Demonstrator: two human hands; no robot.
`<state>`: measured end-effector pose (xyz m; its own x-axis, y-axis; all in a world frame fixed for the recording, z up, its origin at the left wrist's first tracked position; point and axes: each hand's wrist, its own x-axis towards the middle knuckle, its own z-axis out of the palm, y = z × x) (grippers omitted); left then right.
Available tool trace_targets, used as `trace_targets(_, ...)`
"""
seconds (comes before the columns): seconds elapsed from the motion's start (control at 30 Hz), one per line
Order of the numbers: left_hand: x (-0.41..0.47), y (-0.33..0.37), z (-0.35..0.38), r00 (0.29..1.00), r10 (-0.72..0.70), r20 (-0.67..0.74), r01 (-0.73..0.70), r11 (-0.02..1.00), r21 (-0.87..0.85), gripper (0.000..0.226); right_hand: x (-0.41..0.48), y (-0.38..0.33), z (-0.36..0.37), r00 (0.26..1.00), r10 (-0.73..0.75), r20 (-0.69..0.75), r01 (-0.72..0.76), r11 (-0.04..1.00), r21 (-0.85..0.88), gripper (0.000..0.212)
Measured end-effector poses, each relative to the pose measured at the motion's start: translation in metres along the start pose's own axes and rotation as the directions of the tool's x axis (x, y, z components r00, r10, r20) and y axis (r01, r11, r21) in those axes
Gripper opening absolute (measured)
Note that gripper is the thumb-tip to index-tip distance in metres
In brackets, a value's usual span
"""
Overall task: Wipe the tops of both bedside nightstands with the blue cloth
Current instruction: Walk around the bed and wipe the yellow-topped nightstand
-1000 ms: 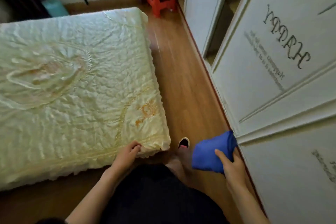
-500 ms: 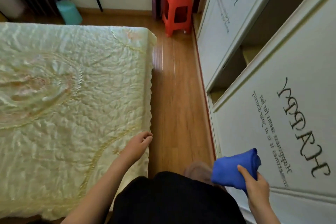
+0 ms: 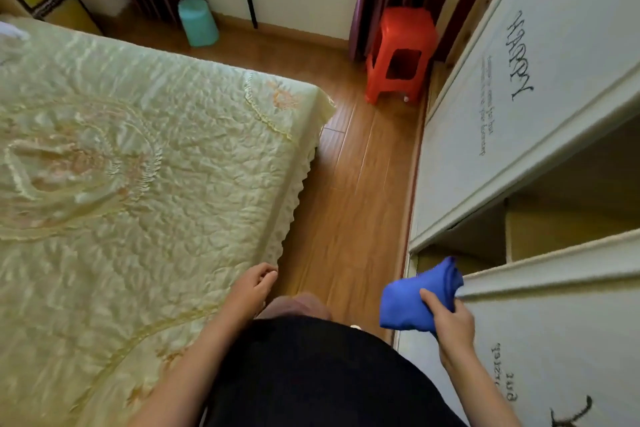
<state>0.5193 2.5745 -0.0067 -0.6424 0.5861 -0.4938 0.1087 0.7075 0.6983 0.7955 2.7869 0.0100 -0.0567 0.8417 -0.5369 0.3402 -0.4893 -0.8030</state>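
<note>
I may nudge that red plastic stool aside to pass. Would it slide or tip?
The red stool looks like thin hollow plastic, so probably light. On the smooth wood floor it should slide; tall and narrow, it might tip if pushed high.

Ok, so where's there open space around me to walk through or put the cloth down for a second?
The wood floor is bare in the strip between the bed and the wardrobe, up to the red stool. The bed top is open too. It is tighter at the far end, around the stool and the teal bin. The right hand holds the blue cloth.
</note>
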Motion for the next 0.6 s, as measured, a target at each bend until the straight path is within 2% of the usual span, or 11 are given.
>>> trace_targets(0.17, 0.056, 0.01, -0.015, 0.985, -0.116, -0.128, 0.119, 0.993, 0.011, 0.019, 0.089, -0.081, 0.076, 0.983, -0.04, 0.18, 0.047, 0.998, -0.035, 0.036)
trace_targets(0.3, 0.133, 0.018, -0.027, 0.963, -0.202, -0.176, 0.206, 0.979, 0.001, 0.021, 0.169, -0.135, 0.143, 0.967, -0.035, 0.254, 0.056, 0.995, -0.078, 0.038)
trace_targets(0.43, 0.236, 0.063, -0.064, 0.977, -0.162, -0.136, 0.168, 0.985, 0.029, 0.022, 0.236, -0.197, 0.191, 0.976, -0.037, 0.216, 0.062, 0.992, -0.109, 0.038)
trace_targets(0.6, 0.351, 0.157, -0.109, 0.995, -0.063, -0.071, 0.067, 0.996, 0.052, 0.017, 0.307, -0.274, 0.207, 0.994, -0.047, 0.102, 0.057, 0.994, -0.093, 0.027)
